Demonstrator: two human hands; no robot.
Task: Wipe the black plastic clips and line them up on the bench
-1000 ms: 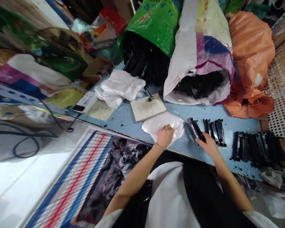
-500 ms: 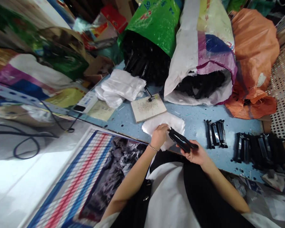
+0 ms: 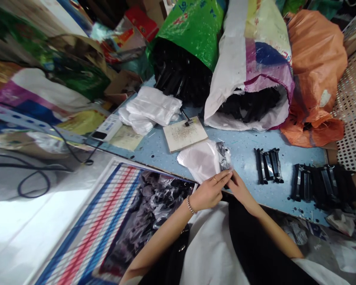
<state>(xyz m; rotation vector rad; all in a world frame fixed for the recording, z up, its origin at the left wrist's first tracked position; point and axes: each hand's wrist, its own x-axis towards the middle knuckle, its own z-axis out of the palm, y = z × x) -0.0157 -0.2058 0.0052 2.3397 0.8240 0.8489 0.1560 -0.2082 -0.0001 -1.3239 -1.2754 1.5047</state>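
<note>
left hand [image 3: 208, 194] and right hand [image 3: 241, 193] meet at the front edge of the blue table [image 3: 240, 140], fingertips pressed together at the near end of the part [image 3: 223, 153]. fingers bent on both, not spread. can't tell whether they pinch the film around the part or just touch it; the contact point is hidden by the fingers. part is dark, under clear film, lying on the right side of the near bags [image 3: 198, 159], a flat white pile just beyond the left hand. left hand wears a ring [image 3: 216, 179], bracelet [image 3: 191, 205] on that wrist.

right of the hands: small row of black clips [image 3: 269, 166] on the table, apart from the right hand. bigger row [image 3: 314, 184] farther right, near the table's right end.

behind the near bags: board [image 3: 180, 138], speckled, with a small tool [image 3: 189, 122] on its far edge. left of the board: far bags [image 3: 154, 107], stacked, white; paper [image 3: 126, 138] in front of them, white box [image 3: 110, 126] beside it.

back of table: green sack [image 3: 192, 27] and white sack [image 3: 231, 67], both mouths facing front, black pieces inside. orange sack [image 3: 317, 75] to the right.

below table, left: striped bag [image 3: 83, 233], dark film-wrapped pieces [image 3: 145, 217] beside its stripes.
</note>
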